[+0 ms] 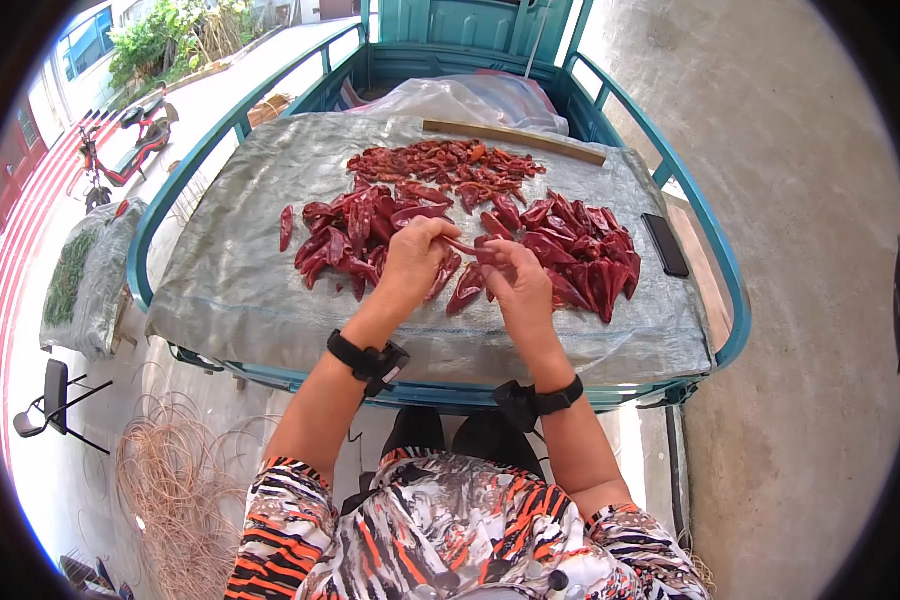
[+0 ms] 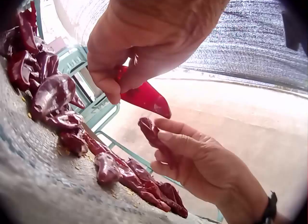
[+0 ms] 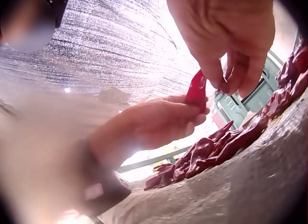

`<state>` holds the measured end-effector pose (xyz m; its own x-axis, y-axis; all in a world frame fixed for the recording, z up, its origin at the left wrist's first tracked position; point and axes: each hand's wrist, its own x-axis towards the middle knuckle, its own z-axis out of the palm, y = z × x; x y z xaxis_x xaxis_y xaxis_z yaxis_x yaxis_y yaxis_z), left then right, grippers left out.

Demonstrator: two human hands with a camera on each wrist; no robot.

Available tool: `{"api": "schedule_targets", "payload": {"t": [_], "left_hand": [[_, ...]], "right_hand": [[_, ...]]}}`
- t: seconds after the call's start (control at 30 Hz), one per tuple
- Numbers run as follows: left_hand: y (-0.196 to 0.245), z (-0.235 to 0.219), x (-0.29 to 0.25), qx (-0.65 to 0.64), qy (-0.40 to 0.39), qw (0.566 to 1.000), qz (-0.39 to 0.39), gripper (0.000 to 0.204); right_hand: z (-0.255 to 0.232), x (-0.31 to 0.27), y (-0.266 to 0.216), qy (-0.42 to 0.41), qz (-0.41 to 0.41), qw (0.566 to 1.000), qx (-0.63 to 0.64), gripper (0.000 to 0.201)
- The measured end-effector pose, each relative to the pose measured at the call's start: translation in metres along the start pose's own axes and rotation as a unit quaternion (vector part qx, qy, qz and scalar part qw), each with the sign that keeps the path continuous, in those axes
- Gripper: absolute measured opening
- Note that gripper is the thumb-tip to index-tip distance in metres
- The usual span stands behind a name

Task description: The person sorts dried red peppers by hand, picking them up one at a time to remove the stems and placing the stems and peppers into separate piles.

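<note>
Your left hand (image 1: 410, 262) pinches red chili (image 2: 144, 96); right hand (image 1: 518, 285) pinches dark chili piece (image 2: 150, 130). Big chili pile (image 1: 570, 240) at 12 o'clock left.

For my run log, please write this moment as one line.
left hand: holds red chili pepper | right hand: pinches dark dried pepper piece | below: dried chili peppers spread on grey woven sheet

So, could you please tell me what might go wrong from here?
The left hand pinches a bright red chili only by its end, so it might slip and drop. The right hand pinches a darker chili piece. A black phone lies near the sheet's edge and could get knocked off.
</note>
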<state>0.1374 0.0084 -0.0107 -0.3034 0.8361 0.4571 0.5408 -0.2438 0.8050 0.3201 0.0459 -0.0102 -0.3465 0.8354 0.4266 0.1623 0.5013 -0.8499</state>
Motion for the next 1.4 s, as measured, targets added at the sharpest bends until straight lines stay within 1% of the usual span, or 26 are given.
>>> {"api": "schedule_targets", "payload": {"t": [0.1,0.13,0.23,0.3,0.33,0.37,0.43,0.5,0.53,0.63,0.67,0.73,0.8,0.9,0.93,0.97,1.0,1.03,1.07,1.13,1.17,1.2,1.23,1.33,1.37,1.4], "left_hand": [[-0.023,-0.012,0.006,0.096,0.035,0.995,0.008,0.034],[-0.025,-0.016,0.006,0.079,0.016,0.996,-0.028,0.035],[-0.023,-0.012,0.002,0.129,0.032,0.99,0.053,0.033],[-0.014,-0.012,-0.003,0.136,0.012,0.99,0.019,0.029],[-0.009,-0.014,-0.005,0.14,0.003,0.99,0.001,0.028],[-0.008,-0.016,-0.006,0.187,-0.002,0.982,0.029,0.028],[-0.008,-0.021,-0.008,0.278,-0.017,0.957,0.083,0.029],[-0.003,-0.018,-0.002,0.161,-0.078,0.984,0.009,0.028],[-0.001,-0.016,0.003,0.102,-0.106,0.989,-0.027,0.028],[-0.007,-0.005,0.019,0.04,-0.133,0.99,-0.014,0.027],[-0.01,-0.005,0.027,-0.002,-0.19,0.978,-0.082,0.036],[-0.008,0.0,0.034,-0.058,-0.179,0.975,-0.119,0.045],[-0.006,0.004,0.042,-0.099,-0.192,0.963,-0.163,0.059],[-0.01,0.013,0.055,-0.168,-0.213,0.936,-0.225,0.061],[-0.006,0.013,0.055,-0.2,-0.207,0.93,-0.228,0.052],[-0.012,0.014,0.059,-0.209,-0.229,0.925,-0.219,0.048],[-0.016,0.012,0.065,-0.217,-0.251,0.919,-0.21,0.044],[-0.019,0.01,0.07,-0.225,-0.274,0.913,-0.201,0.04],[-0.022,0.009,0.072,-0.23,-0.236,0.922,-0.205,0.027],[-0.031,0.007,0.081,-0.21,-0.189,0.938,-0.202,0.025],[-0.036,0.006,0.087,-0.201,-0.165,0.945,-0.199,0.024],[-0.037,0.001,0.091,-0.145,-0.172,0.96,-0.164,0.023],[-0.039,-0.003,0.093,-0.121,-0.202,0.961,-0.146,0.023],[-0.036,-0.01,0.093,-0.025,-0.264,0.958,-0.107,0.017],[-0.038,-0.009,0.093,0.009,-0.267,0.961,-0.071,0.018],[-0.042,-0.004,0.092,0.029,-0.231,0.972,-0.02,0.022]], "right_hand": [[-0.011,0.009,0.009,0.05,-0.04,0.992,-0.108,0.033],[-0.012,0.016,0.014,0.027,-0.032,0.993,-0.108,0.037],[0.001,0.034,0.02,0.009,-0.083,0.996,0.017,0.039],[-0.005,0.036,0.02,-0.007,-0.06,0.985,-0.164,0.042],[-0.009,0.032,0.021,-0.013,-0.04,0.962,-0.269,0.044],[-0.012,0.029,0.024,-0.019,-0.019,0.928,-0.371,0.045],[-0.011,0.026,0.036,-0.041,-0.002,0.909,-0.415,0.045],[-0.009,0.024,0.043,-0.051,0.003,0.9,-0.433,0.045],[-0.009,0.024,0.043,-0.04,-0.015,0.9,-0.434,0.041],[-0.014,0.029,0.044,-0.006,0.022,0.934,-0.358,0.039],[-0.015,0.031,0.046,0.019,0.001,0.947,-0.319,0.038],[-0.019,0.035,0.047,0.069,-0.041,0.967,-0.241,0.036],[-0.022,0.039,0.04,0.041,-0.002,0.988,-0.151,0.039],[-0.024,0.045,0.015,-0.018,0.068,0.997,0.011,0.035],[-0.024,0.049,0.013,-0.037,0.088,0.992,0.078,0.034],[-0.023,0.053,0.012,-0.058,0.109,0.982,0.145,0.033],[-0.023,0.058,0.012,-0.073,0.099,0.978,0.167,0.031],[-0.024,0.063,0.014,-0.041,0.072,0.992,0.099,0.03],[-0.025,0.069,0.017,-0.006,0.043,0.999,0.032,0.03],[-0.026,0.084,0.032,0.05,-0.006,0.988,-0.146,0.028],[-0.025,0.09,0.038,0.026,-0.052,0.971,-0.232,0.028],[-0.025,0.093,0.039,0.004,-0.097,0.944,-0.316,0.029],[-0.023,0.095,0.04,-0.018,-0.141,0.907,-0.398,0.03],[-0.006,0.103,0.054,-0.049,-0.153,0.867,-0.471,0.029],[-0.001,0.106,0.057,-0.055,-0.152,0.858,-0.487,0.029],[0.002,0.109,0.061,-0.069,-0.152,0.845,-0.508,0.029]]}}
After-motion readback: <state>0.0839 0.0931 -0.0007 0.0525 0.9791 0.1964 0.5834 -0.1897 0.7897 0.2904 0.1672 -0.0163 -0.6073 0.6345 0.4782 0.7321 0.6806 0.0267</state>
